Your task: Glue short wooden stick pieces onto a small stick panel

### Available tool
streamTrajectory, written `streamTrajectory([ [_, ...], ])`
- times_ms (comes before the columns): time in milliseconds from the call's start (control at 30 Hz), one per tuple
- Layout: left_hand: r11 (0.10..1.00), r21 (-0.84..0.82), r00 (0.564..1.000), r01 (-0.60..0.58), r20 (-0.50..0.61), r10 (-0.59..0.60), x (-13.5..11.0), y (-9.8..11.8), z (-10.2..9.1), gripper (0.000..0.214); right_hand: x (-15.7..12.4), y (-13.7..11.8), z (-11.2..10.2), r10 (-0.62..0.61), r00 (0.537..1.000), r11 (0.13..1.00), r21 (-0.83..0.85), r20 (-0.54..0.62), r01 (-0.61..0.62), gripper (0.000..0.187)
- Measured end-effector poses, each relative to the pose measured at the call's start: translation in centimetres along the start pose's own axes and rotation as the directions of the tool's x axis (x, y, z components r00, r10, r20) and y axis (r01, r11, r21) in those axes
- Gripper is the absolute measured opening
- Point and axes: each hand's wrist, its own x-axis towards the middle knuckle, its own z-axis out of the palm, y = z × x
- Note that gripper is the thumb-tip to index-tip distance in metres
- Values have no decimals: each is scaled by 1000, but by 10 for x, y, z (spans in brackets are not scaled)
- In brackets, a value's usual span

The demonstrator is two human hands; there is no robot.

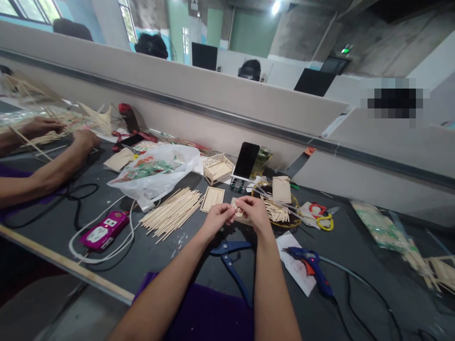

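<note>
My left hand (217, 216) and my right hand (253, 211) meet over the dark table, both pinched on a small flat panel of glued bamboo sticks (240, 216). The fingertips of both hands pinch its upper edge. A loose pile of bamboo sticks (173, 212) lies just left of my left hand, with a finished stick panel (212, 198) beside it. A small stick-built model bed (218, 167) stands behind them.
Blue cutters (231, 258) lie between my forearms; a blue glue gun (310, 265) rests on paper at right. Scissors (322, 216), a round tray of stick pieces (280, 208), a propped phone (246, 161), a plastic bag (156, 173) and a pink power strip (104, 230) surround them. Another person's arms (46, 161) work at left.
</note>
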Motion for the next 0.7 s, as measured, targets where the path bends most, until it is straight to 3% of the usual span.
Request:
streamTrajectory([
  [233,998,6,996,-69,-55,69,1,2,-3,41,0,-2,-1,34,998,993,117,-61,-26,38],
  [333,997,23,995,-80,-53,81,1,1,-3,39,-2,-5,-2,27,999,997,73,-25,-25,34],
  [500,990,67,993,-121,-5,122,0,1,0,37,-3,-6,2,-79,997,997,24,-1,79,23],
  [700,959,161,972,-234,14,235,-3,9,1,33,-3,-5,3,-55,998,997,56,-13,56,23],
])
